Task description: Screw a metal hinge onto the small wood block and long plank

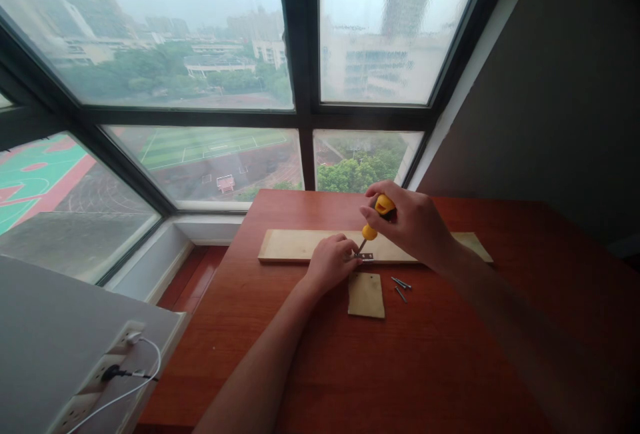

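My right hand [417, 217] is wrapped round the yellow handle of a screwdriver [369, 232], which slants down to the left. Its tip is at a small metal hinge [367, 257] on the front edge of a long pale wooden board [287, 244]. My left hand [333, 257] rests on the board, fingers pinched together at the screwdriver's tip; what they pinch is too small to make out. Just in front lies a small square piece of wood [367, 295] with a dark hole near its top edge. Several loose screws [401, 283] lie to its right.
Everything lies on a reddish-brown wooden table [350, 374]. Behind it are large windows with a dark frame [305, 117]. At lower left, a low wall carries power sockets [95, 374] with a white cable [159, 357] plugged in. A grey wall [540, 101] stands at right.
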Available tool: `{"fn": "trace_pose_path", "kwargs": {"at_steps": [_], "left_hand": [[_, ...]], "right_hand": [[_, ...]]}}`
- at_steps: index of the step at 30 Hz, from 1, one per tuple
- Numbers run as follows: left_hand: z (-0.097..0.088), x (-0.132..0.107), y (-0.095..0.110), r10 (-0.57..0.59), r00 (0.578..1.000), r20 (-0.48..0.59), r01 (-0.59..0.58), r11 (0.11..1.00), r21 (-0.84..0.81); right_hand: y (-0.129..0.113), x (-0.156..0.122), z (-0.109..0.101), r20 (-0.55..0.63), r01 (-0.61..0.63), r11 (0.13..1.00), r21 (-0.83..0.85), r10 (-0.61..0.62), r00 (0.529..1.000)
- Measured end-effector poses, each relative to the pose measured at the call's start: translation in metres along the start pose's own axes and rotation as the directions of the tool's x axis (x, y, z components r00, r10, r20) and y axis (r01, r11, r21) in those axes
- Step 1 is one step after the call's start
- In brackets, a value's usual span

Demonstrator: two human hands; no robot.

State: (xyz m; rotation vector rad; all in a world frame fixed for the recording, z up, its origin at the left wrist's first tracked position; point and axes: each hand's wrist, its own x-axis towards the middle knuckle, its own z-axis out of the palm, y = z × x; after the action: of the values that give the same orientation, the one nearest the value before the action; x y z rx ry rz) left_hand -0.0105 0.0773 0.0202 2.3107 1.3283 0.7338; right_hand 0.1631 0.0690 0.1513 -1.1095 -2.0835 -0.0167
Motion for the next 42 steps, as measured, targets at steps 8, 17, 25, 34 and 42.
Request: {"fn": "trace_pose_path", "kwargs": {"at_steps": [8,17,25,34,42], "left_hand": [[0.003,0.002,-0.007,0.029,1.0,0.007,-0.029,0.997,-0.069],[0.005,0.001,-0.005,0.051,0.998,-0.03,-0.051,0.999,-0.015],[0.006,0.001,-0.005,0.043,0.999,-0.027,-0.043,0.999,-0.01],[0.005,0.002,-0.006,0.012,1.0,-0.008,-0.012,0.999,-0.039],[0.005,0.002,-0.005,0.008,1.0,-0.002,-0.008,1.0,-0.024]], "right_hand": [[0.001,0.0,-0.006,0.061,0.013,0.999,0.042,-0.016,0.998],[-0.003,-0.001,0.0,-0.003,-0.023,0.999,-0.031,0.023,1.0],[-0.007,0.012,0.003,0.005,-0.115,0.982,-0.147,0.117,0.993],[-0.012,0.012,-0.009,0.223,-0.062,0.99,-0.128,0.089,0.971],[-0.013,0.021,-0.014,0.218,-0.066,0.97,-0.234,0.119,0.969]]}}
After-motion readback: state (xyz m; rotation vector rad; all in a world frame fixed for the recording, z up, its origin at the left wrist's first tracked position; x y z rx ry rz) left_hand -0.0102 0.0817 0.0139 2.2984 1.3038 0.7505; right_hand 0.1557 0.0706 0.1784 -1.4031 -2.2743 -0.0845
